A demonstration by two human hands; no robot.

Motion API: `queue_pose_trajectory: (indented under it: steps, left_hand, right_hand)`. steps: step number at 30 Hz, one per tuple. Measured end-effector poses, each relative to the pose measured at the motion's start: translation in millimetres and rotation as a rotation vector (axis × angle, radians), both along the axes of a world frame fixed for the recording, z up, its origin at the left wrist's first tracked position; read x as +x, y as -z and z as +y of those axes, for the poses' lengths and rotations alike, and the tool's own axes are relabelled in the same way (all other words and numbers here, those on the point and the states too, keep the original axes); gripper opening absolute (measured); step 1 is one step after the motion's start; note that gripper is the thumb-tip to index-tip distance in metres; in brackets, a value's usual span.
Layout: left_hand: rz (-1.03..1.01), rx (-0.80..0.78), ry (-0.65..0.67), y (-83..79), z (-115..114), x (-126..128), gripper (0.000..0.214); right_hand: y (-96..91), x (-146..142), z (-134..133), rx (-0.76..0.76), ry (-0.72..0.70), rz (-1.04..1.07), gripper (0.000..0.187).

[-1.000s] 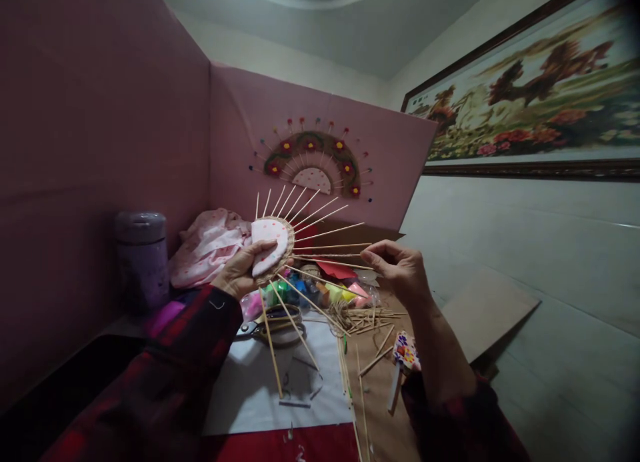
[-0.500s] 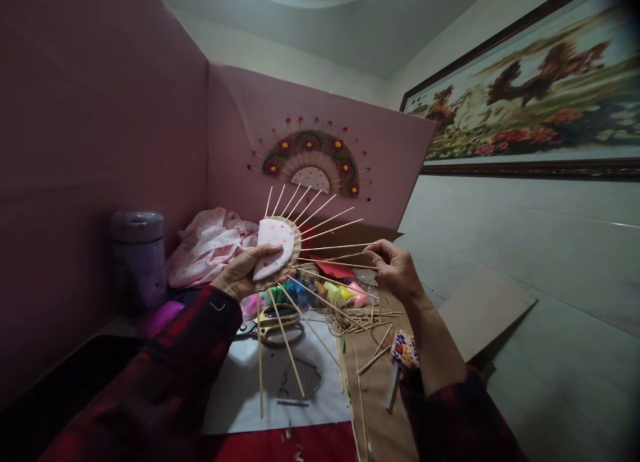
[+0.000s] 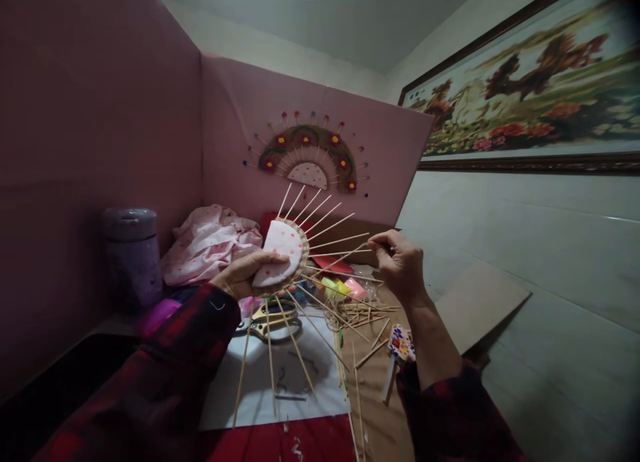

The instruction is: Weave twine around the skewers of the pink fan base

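My left hand (image 3: pixel 245 274) grips a half-round piece (image 3: pixel 280 254) covered in white cloth with pinkish dots, thumb on its face and fingers behind. Woven twine rims its curved edge, and several thin wooden sticks (image 3: pixel 330 223) fan out from it. To the right, my right hand (image 3: pixel 400 259) is closed in a pinch on a strand of twine (image 3: pixel 345 257), which runs taut from the rim across the sticks. Below the piece, scissors (image 3: pixel 273 319) with yellowish handles lie on a white sheet (image 3: pixel 240 389). A loose coil of twine (image 3: pixel 337 312) rests among cut sticks.
A similar finished fan (image 3: pixel 307 152) with flowers hangs on the pink panel. A lidded purple cup (image 3: pixel 131 259) and crumpled dotted cloth (image 3: pixel 210 242) stand at the left. Bagged coloured material (image 3: pixel 345 289) lies behind; a flower-patterned item (image 3: pixel 400 342) sits by my right forearm.
The right hand has lifted slightly, and the twine now slants up across more of the sticks. The half-round piece has turned a little clockwise in the left hand.
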State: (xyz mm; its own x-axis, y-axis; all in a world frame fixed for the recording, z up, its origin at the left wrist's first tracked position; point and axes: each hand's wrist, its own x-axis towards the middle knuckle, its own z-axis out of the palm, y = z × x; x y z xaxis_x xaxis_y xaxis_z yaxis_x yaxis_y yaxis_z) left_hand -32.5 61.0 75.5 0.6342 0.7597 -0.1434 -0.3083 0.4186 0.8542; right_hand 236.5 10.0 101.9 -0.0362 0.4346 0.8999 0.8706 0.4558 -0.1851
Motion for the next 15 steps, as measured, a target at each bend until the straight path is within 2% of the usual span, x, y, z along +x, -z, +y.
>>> queue_pose_trajectory:
  steps: [5, 9, 15]
  left_hand:
    - [0.015, -0.025, 0.104, 4.9, -3.9, 6.7, 0.024]
    - [0.055, -0.048, 0.201, 12.0, -5.3, 13.2, 0.022]
    - [0.047, -0.074, 0.211, 16.3, -11.6, 22.4, 0.024]
  right_hand:
    - [0.1, -5.6, 0.3, -0.031, 0.171, -0.030, 0.012]
    - [0.3, -9.2, -0.4, -0.055, 0.256, -0.062, 0.011]
    - [3.0, -9.5, 1.1, -0.064, 0.303, -0.083, 0.010]
